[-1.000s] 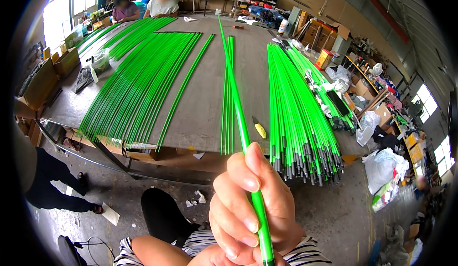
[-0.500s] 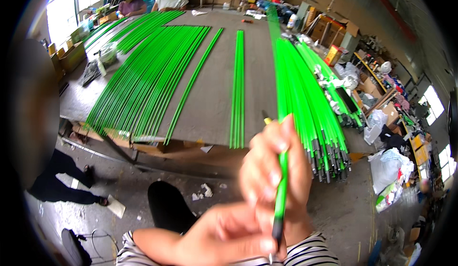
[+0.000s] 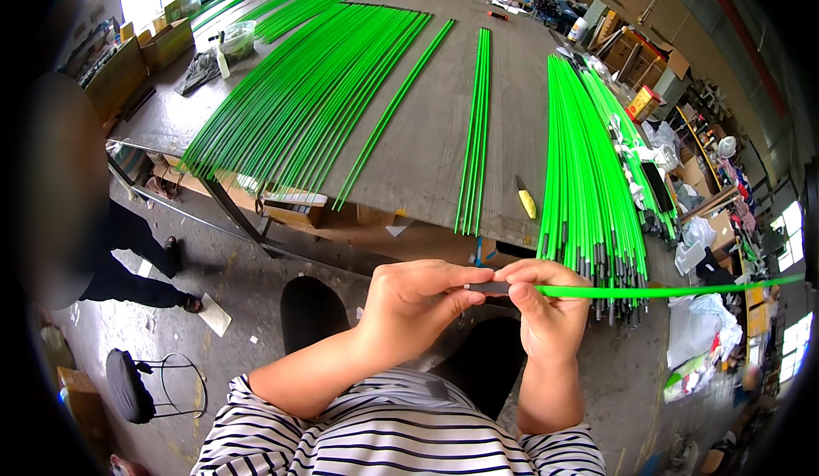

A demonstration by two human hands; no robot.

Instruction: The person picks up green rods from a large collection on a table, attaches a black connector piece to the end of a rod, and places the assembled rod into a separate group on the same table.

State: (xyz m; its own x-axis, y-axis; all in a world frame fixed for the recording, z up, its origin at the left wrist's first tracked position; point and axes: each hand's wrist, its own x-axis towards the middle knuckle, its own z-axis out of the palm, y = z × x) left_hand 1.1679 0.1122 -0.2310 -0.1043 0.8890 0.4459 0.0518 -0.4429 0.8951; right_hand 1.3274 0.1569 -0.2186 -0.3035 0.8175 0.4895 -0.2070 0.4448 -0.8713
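Observation:
In front of my chest I hold a thin green rod point(image 3: 665, 292) level, its long end running out to the right. My right hand point(image 3: 550, 318) is closed around it near its black end section point(image 3: 490, 288). The fingertips of my left hand point(image 3: 414, 310) pinch the very tip of that black end. Just beyond my hands, a knife with a yellow handle point(image 3: 527, 205) lies on the table near its front edge. Right of the knife rests a thick bundle of green rods point(image 3: 589, 160), many with black ends toward me.
Several rods point(image 3: 474, 135) lie together mid-table, with a wide row of rods point(image 3: 299, 92) farther left on the grey table point(image 3: 418, 152). A plastic tub point(image 3: 237, 39) stands at the far left. Another person point(image 3: 128, 246) is at left, near a black stool point(image 3: 130, 384).
The rod has swung from upright to level, pointing right. My hands have turned with it and now sit side by side. The view has tipped downward, and the knife shows fully on the table.

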